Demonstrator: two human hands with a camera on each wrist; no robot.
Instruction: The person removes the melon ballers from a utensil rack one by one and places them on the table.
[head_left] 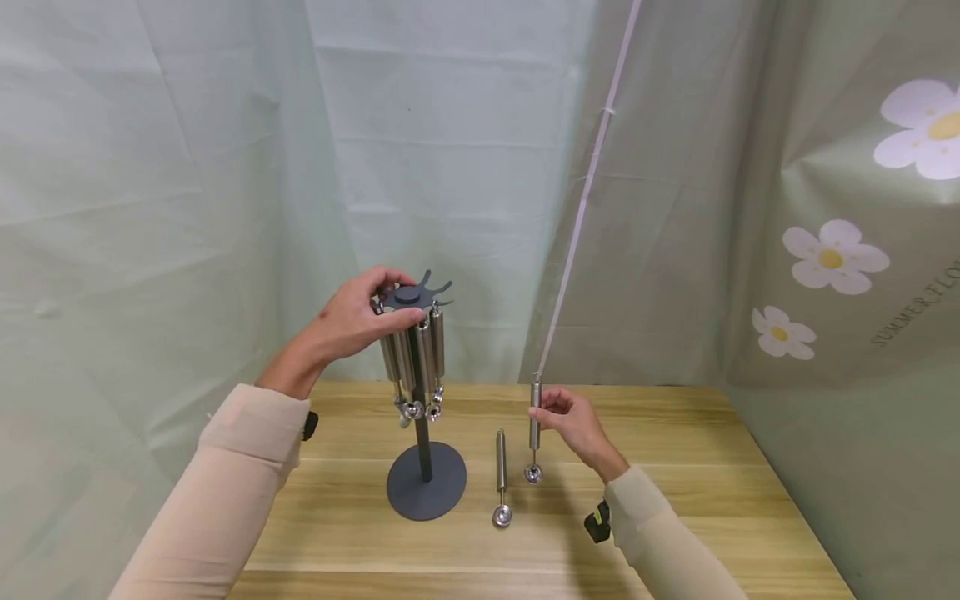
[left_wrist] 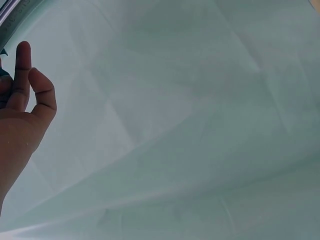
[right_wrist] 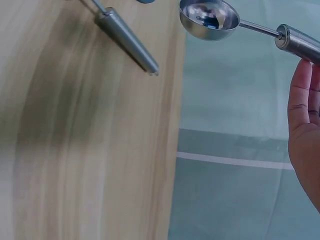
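While one steel scoop lies flat on the counter low in the frame's centre, the right hand pinches a second scoop upright just beside it, bowl down. Farther back, left of centre, the left hand curls its grip around the dark rack's top disc, more scoops hanging beneath.

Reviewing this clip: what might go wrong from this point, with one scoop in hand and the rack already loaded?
The right hand only pinches the held scoop near its handle top, so it might swing or slip. The stand is tall on a small round base, and the left hand grips its top; a sideways push could tip it. The spare scoop lying on the table could get knocked.
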